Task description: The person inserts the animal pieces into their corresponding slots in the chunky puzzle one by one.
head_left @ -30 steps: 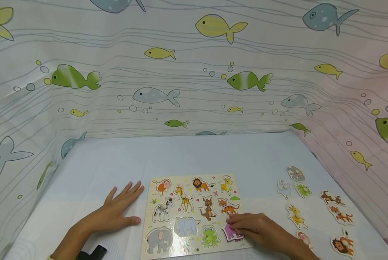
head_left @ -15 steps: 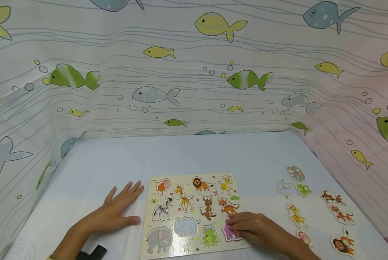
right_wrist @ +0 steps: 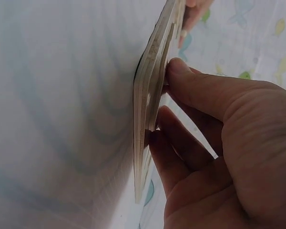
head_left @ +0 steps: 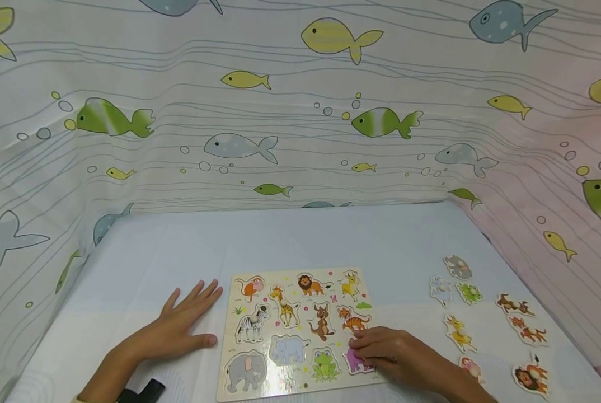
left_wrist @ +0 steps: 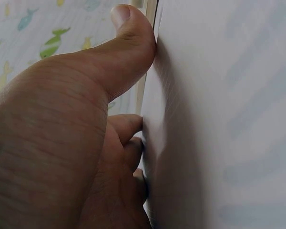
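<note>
My right hand (head_left: 398, 354) pinches a purple animal puzzle piece (head_left: 356, 364) at the lower right corner of the wooden animal puzzle board (head_left: 292, 390). Thumb and fingertips cover its upper right part. In the right wrist view the held puzzle piece (right_wrist: 156, 98) shows edge-on, slightly raised over the board's face, with the fingers along its rim. To the left of the board, my left hand (head_left: 179, 326) rests on the table with fingers spread and holds nothing. Its thumb tip lies just short of the board's left edge.
Loose animal pieces lie right of the board: a grey one (head_left: 458, 267), a green frog (head_left: 469, 293), a yellow animal (head_left: 460, 334), a lion (head_left: 531, 379) and several more. A black object (head_left: 149, 392) shows by the left wrist. Fish-patterned cloth (head_left: 300, 112) stands behind the table.
The purple piece has turned slightly and settled closer to the board under my right fingers. My left hand stays where it was.
</note>
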A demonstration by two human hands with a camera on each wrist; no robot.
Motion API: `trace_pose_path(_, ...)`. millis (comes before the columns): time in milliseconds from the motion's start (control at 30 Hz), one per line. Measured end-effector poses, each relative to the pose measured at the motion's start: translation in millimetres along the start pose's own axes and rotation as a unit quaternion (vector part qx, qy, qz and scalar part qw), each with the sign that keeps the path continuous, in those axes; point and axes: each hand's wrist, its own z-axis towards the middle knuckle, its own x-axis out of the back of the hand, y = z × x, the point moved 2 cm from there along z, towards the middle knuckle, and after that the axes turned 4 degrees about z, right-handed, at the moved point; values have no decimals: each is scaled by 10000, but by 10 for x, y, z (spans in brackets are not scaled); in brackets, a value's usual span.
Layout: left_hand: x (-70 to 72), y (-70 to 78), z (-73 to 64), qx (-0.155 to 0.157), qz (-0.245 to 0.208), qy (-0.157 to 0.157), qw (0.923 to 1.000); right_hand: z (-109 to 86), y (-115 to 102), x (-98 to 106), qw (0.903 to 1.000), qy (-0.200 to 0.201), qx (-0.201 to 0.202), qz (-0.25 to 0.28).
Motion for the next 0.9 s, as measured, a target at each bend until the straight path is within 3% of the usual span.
trace_pose_path(233,5,9,2,70,-7,-61,10000,11,-3,9,9995,53,315,2)
trace_pose_path(900,4,-8,18,89,-7,-104,9999,-13,-3,-10,9998,-142,81,62)
